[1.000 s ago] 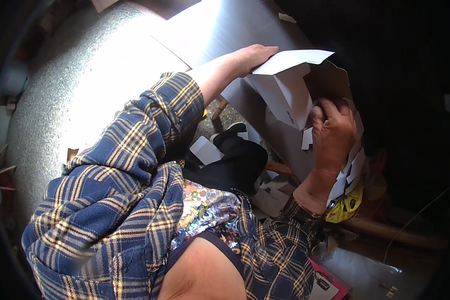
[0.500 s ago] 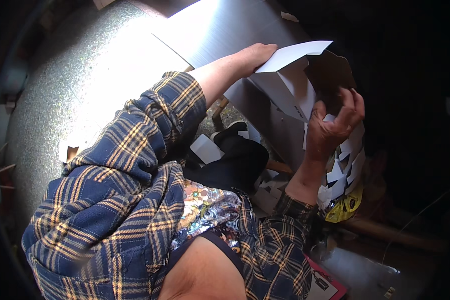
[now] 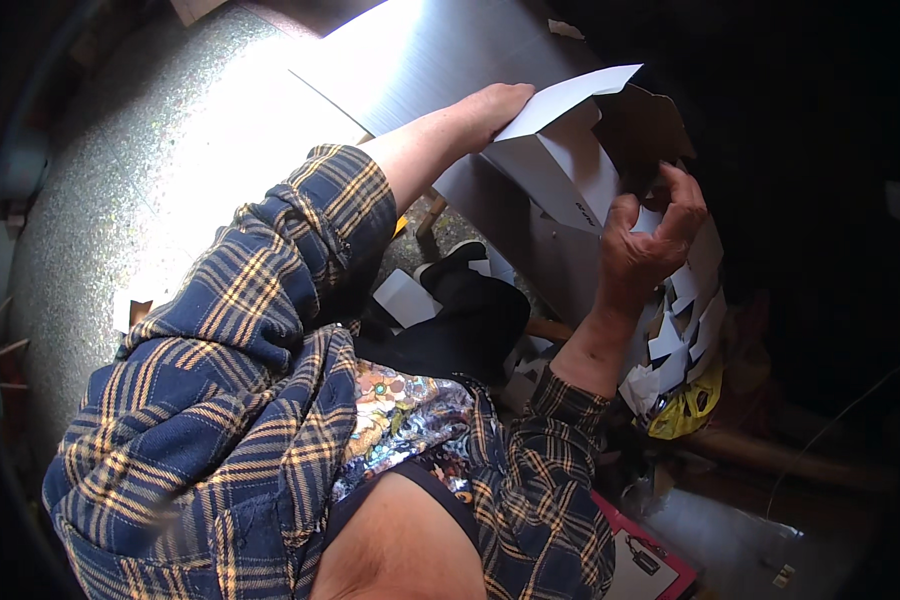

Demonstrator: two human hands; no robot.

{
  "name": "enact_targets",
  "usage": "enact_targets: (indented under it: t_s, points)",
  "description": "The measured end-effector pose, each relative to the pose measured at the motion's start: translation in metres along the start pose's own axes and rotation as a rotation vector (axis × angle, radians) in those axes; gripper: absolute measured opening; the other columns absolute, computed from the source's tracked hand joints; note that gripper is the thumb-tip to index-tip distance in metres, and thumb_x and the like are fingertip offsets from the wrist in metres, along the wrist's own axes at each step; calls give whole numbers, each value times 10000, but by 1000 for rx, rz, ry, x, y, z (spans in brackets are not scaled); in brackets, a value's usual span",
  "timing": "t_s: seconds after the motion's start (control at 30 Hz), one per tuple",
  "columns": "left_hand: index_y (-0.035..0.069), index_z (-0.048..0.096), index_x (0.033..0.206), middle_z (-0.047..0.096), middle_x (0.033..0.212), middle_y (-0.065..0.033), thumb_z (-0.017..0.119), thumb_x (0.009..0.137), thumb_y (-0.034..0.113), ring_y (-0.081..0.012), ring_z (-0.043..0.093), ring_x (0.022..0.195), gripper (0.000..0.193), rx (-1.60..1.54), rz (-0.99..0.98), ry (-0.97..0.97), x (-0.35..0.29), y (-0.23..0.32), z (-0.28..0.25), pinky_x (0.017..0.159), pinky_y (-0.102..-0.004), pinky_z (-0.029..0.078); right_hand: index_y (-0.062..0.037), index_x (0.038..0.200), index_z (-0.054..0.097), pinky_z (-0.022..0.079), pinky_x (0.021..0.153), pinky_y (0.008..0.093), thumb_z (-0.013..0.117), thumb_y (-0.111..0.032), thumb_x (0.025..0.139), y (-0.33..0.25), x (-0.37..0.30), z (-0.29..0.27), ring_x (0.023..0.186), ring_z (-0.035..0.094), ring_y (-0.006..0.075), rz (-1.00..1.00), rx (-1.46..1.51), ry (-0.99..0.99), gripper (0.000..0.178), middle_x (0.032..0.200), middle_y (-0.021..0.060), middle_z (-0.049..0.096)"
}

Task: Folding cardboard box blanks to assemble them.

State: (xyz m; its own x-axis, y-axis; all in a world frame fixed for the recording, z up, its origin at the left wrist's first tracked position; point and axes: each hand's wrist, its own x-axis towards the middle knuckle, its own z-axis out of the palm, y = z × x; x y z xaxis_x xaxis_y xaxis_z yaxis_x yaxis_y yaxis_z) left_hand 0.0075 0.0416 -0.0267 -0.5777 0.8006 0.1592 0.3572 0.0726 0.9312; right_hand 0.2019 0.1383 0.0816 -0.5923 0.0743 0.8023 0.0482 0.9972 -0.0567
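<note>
A white cardboard box [image 3: 547, 178], its flaps raised and its inside brown, is tilted above the metal tabletop. My left hand [image 3: 498, 108] is closed on its far left edge, beside a raised white flap [image 3: 580, 92]; the fingertips are hidden behind the card. At the right end of the box is my right hand [image 3: 655, 235], its fingers bent and the thumb apart from them. The thumb lies near the box's lower corner, and the fingertips are close to the brown flap [image 3: 650, 125]. Whether they touch it I cannot tell.
A container heaped with white folded card pieces [image 3: 673, 340] and a yellow plastic bag [image 3: 688, 405] stand right of my right forearm. A shiny metal table [image 3: 450, 60] lies ahead. A white carton [image 3: 407, 298] is by my leg. A pink-edged board [image 3: 645, 565] is at lower right.
The box and both hands sit slightly further left and higher in view, along with the whole scene. My right thumb and fingers have shifted a little at the box's end.
</note>
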Motion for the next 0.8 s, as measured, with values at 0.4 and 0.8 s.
enact_targets:
  t_s: [0.4, 0.8]
  points:
    - [11, 563, 1044, 619, 1065, -196, 589, 844, 159, -356, 587, 1058, 251, -162, -126, 9, -2, 5, 3, 864, -375, 465, -72, 1084, 559, 462, 935, 415, 551, 114, 660, -6, 16, -1, 1096, 524, 317, 6, -32, -80, 464, 1069, 134, 500]
    - [14, 569, 1063, 623, 1067, -195, 582, 849, 160, -360, 583, 1063, 259, -117, -98, 23, 0, -2, 2, 869, -371, 466, -93, 1189, 589, 448, 957, 424, 612, 75, 705, 4, 8, 5, 1094, 535, 325, 32, 96, -195, 513, 1097, 117, 616]
